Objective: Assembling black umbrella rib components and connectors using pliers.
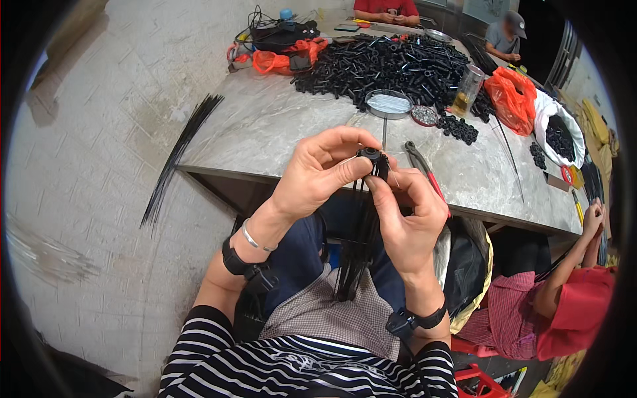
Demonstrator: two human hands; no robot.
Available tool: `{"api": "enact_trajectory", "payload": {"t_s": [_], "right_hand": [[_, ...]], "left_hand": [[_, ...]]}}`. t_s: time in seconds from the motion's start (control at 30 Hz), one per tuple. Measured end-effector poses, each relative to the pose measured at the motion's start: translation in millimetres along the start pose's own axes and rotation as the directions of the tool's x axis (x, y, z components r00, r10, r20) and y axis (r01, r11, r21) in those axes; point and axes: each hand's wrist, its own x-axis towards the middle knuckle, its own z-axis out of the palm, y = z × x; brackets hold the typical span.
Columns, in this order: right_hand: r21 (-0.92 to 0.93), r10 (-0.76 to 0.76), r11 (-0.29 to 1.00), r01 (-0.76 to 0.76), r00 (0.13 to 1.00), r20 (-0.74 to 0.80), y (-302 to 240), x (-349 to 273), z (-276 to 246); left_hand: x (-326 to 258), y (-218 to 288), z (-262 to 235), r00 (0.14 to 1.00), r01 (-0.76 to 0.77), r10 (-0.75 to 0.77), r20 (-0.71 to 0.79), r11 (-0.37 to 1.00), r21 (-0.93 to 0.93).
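Above my lap I hold an umbrella frame (361, 232), a bundle of thin black ribs hanging down with a round black hub (371, 152) at its top. My left hand (312, 172) pinches the hub between thumb and fingers. Closed from the other side, my right hand (415, 215) has its thumb against the ribs just below the hub. A fine wire (395, 174) shows by the right fingers; its ends are hard to follow. Just beyond my right hand, pliers (418, 159) with red handles lie on the table.
A stone-patterned table (292, 132) bears a heap of black tubular parts (391, 66), a round dish (389, 104), a jar (466, 93) and red bags (514, 99). Black rods (179, 159) overhang its left edge. A co-worker's hands (592, 219) are at right; others sit across.
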Motion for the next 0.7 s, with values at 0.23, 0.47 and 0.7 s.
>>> {"api": "enact_trajectory", "payload": {"t_s": [0.23,0.47,0.7], "right_hand": [[-0.005,-0.027,1.000,0.027,1.000,0.003,-0.9,0.8,-2.9],[-0.016,-0.036,0.999,0.036,0.999,0.000,-0.5,0.9,-5.3],[-0.111,-0.142,0.984,0.136,0.989,-0.045,-0.4,-0.1,-2.9]], "left_hand": [[1.2,-10.4,-2.3,0.999,-0.035,0.035,-0.002,0.998,-0.049],[4.1,-12.4,-4.6,0.996,-0.044,0.046,0.074,0.999,-0.027],[5.4,-28.7,3.6,0.995,-0.047,0.068,0.070,0.964,-0.261]]}}
